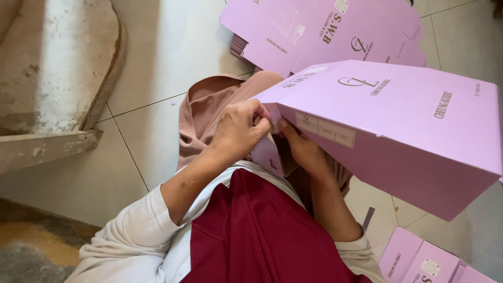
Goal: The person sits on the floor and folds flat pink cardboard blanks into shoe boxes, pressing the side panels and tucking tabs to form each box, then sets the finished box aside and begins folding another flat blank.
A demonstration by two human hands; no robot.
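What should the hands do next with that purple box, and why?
Probably push the loose end flap into the box. The left hand pinches the flap at the box's open end, the right hand braces beneath, and the flap hangs outside, not yet tucked.

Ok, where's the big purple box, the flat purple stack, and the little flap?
box (pixel 398 120), head view, on its top face.
stack (pixel 314 31), head view, on the top flat sheet.
flap (pixel 266 154), head view, on the loose flap under the left hand.
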